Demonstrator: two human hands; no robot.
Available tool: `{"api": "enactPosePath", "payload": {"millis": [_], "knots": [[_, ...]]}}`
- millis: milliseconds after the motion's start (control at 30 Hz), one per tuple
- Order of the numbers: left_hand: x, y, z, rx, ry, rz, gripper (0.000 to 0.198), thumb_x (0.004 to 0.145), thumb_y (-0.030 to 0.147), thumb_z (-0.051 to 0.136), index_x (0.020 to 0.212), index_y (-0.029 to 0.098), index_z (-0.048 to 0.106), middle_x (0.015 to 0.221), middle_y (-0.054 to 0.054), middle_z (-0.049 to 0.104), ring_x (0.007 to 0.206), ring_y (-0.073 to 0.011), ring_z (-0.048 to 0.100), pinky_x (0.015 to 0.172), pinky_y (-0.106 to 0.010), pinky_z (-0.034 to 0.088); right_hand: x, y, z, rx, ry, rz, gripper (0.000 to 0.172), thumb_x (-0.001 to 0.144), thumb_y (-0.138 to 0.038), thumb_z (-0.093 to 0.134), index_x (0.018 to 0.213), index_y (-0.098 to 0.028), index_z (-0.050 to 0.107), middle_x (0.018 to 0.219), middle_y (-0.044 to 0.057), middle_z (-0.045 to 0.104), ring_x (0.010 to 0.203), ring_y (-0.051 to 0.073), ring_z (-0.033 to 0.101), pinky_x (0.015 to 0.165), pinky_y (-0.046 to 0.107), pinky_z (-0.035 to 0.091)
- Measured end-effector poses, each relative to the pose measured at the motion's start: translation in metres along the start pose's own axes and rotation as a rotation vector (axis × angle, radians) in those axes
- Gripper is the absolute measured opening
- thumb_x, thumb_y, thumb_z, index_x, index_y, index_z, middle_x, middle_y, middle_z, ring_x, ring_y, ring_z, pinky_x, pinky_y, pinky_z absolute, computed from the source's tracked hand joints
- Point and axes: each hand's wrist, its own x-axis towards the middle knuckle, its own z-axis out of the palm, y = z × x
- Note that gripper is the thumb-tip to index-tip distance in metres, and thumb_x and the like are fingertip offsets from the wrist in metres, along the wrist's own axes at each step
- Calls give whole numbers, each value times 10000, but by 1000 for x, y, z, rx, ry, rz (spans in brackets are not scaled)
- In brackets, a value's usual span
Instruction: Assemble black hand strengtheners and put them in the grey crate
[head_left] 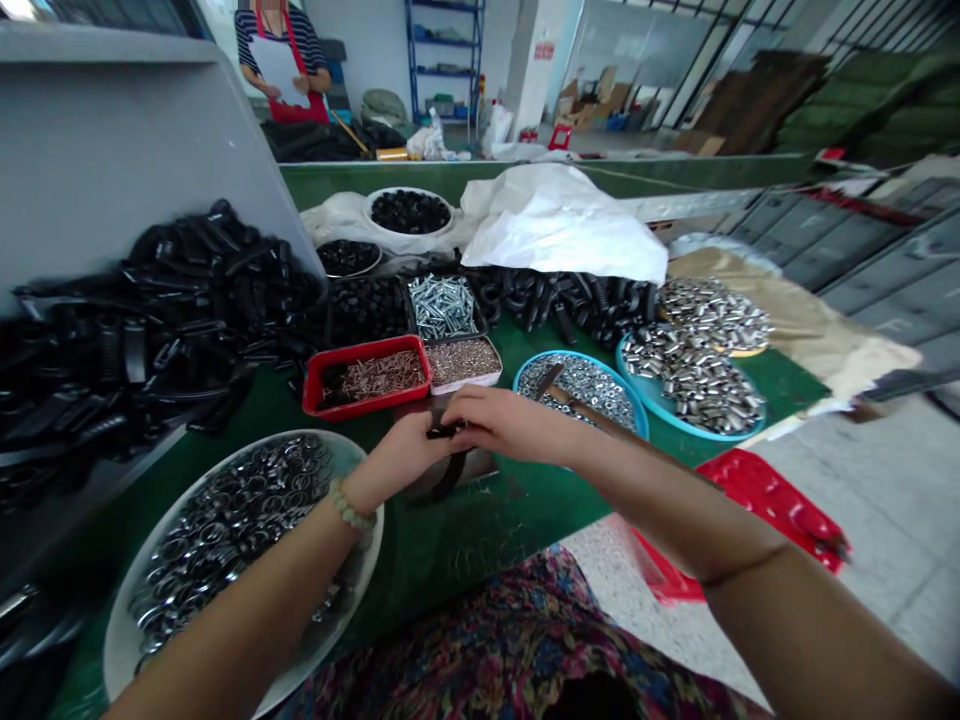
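Observation:
My left hand [401, 455] and my right hand [499, 420] meet over the green table [480, 530], just in front of a red tray [315, 385] of thin brown pins. Both hands are closed together on a small black part [444, 431]. A dark strap-like piece [450, 475] hangs below it, over a small grey block on the table. A bead bracelet sits on my left wrist.
A white bowl [120, 640] of shiny metal rings is at my near left. A heap of black plastic parts [150, 310] lies at left. Blue bowls [637, 405] hold nuts and metal sleeves at right. Trays of screws, white bags, a red stool [780, 500]. A person stands far back.

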Motion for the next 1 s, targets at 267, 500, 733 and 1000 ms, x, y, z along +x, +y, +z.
{"api": "enactPosePath", "payload": {"millis": [267,500,733,1000], "knots": [[-14,20,-11,-49,167,10,210,706,350,730,797,166,685,789,-47,692,732,-181,616,711,-292,483,-12,158,-91,-129,823,994,244,800,-183,614,1011,-63,593,1112,272,611,1130,327,520,949,481,391],[-26,24,-17,611,238,240,191,845,359,578,763,186,573,818,-51,607,817,-216,551,765,-340,429,-23,197,-103,114,936,1049,88,771,-196,601,793,-114,579,692,101,599,725,211,617,671,392,487],[-25,12,-1,360,223,182,242,908,379,455,743,203,470,702,1,524,648,-156,481,638,-288,383,-52,115,-29,380,1113,723,314,719,-345,652,926,-261,432,756,-42,514,556,113,534,602,321,527],[-38,10,8,271,174,148,295,890,461,502,770,199,569,682,-21,575,642,-169,516,658,-289,415,-42,-24,58,787,560,440,433,895,-665,332,870,-245,431,830,26,576,546,132,568,518,296,504]]}}
